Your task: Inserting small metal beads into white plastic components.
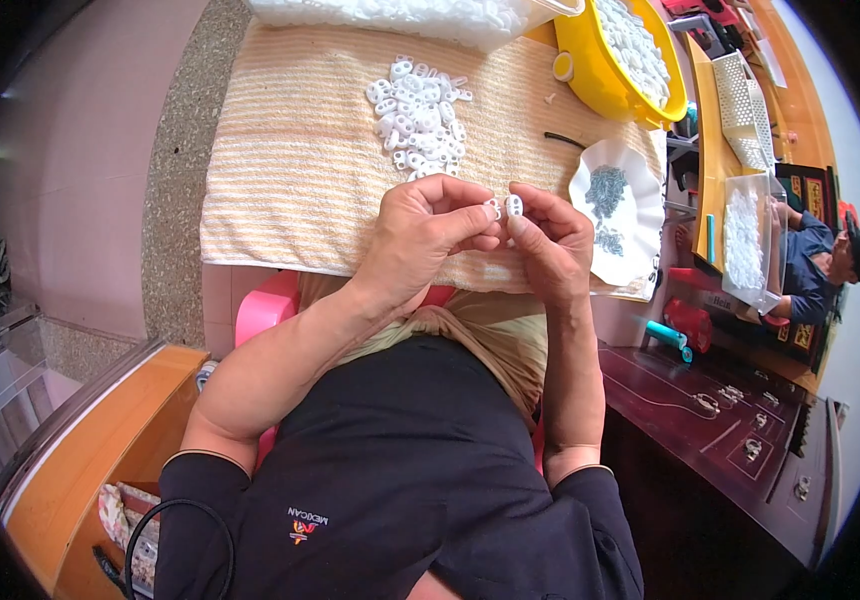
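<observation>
Over the near part of a towel-covered table, my two hands meet close together. Between thumb and index finger, my left hand (432,222) pinches a small white plastic piece (493,205). My right hand (557,245) grips a white oval plastic piece with dark holes (515,205), held upright beside the first. The two pieces look nearly touching, though fingers cover part of each. A pile of similar white pieces (420,118) lies on the towel just beyond my left hand. To the right of my right hand is a white fluted plate (635,235) with small dark, shiny bits.
A clear bin (495,30) of white pieces stands at the far edge, beside a yellow basin (578,75) of more pieces. A black stick-like thing (563,138) lies near the plate. At right, another person (812,255) works by a clear container (745,235). The striped towel (290,160) covers the table.
</observation>
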### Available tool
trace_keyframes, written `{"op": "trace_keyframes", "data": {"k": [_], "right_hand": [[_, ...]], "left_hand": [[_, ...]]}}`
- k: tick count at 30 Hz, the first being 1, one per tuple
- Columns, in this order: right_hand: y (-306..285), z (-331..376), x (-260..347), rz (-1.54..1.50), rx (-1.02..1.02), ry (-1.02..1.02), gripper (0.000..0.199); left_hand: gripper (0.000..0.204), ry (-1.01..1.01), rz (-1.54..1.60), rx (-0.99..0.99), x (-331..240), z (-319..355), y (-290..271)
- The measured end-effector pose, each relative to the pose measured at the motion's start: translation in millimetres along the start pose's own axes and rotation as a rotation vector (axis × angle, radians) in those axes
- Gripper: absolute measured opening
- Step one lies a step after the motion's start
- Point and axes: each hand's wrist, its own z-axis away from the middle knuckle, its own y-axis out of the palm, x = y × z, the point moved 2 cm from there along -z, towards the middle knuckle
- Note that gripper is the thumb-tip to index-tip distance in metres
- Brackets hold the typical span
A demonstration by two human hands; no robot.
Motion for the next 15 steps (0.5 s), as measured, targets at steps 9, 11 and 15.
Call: {"op": "trace_keyframes", "data": {"k": [9,11,15], "right_hand": [[2.0,-0.2,1.1,-0.018,0.008,-0.016,0.033],[0.9,-0.3,0.6,-0.002,0.008,-0.024,0.033],[0.8,-0.7,1.3,-0.007,0.022,-0.031,0.033]], "left_hand": [[0.014,0.0,-0.002,-0.007,0.6,0.1,-0.4],[0.014,0.0,-0.004,-0.008,0.8,-0.1,-0.5],[0.014,0.001,-0.007,-0.009,1.3,-0.7,-1.1]]}}
